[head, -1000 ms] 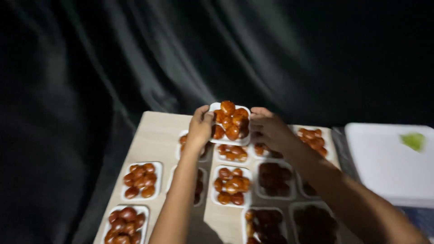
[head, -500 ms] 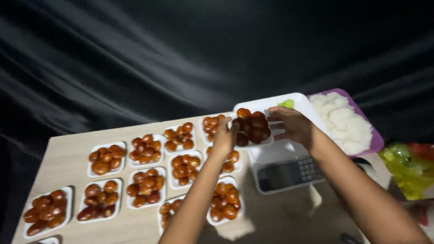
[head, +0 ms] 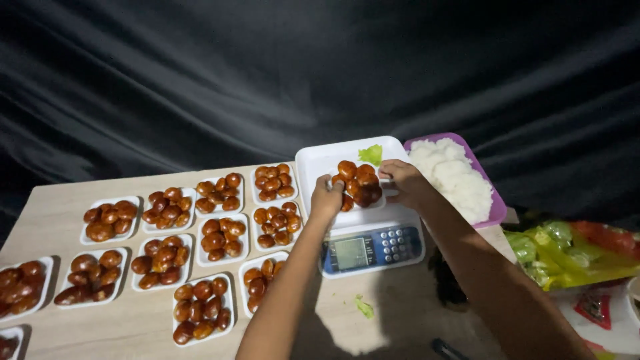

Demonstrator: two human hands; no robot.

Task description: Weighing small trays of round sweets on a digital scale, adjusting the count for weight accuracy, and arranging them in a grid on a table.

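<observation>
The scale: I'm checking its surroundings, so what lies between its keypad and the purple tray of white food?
In the head view, only the scale's white platter and the right hand; the purple tray sits beside it.

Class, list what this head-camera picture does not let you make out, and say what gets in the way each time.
- Scale display: too small and dim to read.
- Small tray held by the left hand and right hand: its base is hidden by fruit and fingers.
- Corner tray: cut off by the frame edge.
- Backdrop: too dark to see behind.
</observation>
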